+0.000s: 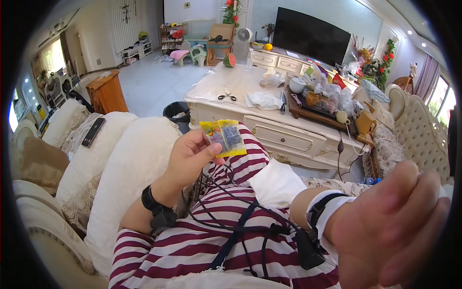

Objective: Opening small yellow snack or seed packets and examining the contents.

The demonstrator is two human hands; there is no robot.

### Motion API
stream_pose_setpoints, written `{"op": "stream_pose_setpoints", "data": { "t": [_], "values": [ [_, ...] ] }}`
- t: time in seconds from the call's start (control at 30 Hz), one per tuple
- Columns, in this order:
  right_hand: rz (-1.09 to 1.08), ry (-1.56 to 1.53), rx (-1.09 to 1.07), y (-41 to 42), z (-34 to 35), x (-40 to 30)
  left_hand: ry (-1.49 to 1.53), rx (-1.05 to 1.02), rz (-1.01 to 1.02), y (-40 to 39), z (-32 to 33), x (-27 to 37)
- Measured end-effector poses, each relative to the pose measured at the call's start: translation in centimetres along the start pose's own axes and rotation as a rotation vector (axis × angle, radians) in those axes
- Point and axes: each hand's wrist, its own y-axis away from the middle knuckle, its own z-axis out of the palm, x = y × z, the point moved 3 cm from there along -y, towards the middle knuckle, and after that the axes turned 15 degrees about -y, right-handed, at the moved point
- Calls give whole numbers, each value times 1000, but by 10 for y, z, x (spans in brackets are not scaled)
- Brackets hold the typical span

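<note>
My left hand pinches a small yellow plastic packet between thumb and fingers, above my lap. The packet bears printed fruit and writing, with crimped top and bottom edges. Close to the camera on the right, my right hand is raised with its fingers bunched and pointing up. Whether anything sits between those fingertips is hidden. A white cloth or tissue lies on my lap, beside my right forearm. Black cables run across my striped clothing between the devices strapped to both wrists.
Ahead stands a cream coffee table bearing scissors, a white cloth, a knife and a cluttered tea tray. A cut watermelon rests at its far edge. Left are a black bin and a sofa armrest.
</note>
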Motion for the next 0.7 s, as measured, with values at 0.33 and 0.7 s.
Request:
{"op": "stream_pose_setpoints", "data": {
  "t": [0.33, 0.7],
  "values": [
    [17, 19, 5, 2, 0, -2, -26, -16, -23, 1, 0, -2],
    [37, -16, -34, -1, 1, -2, 0, 6, -18, 1, 2, -5]
  ]
}}
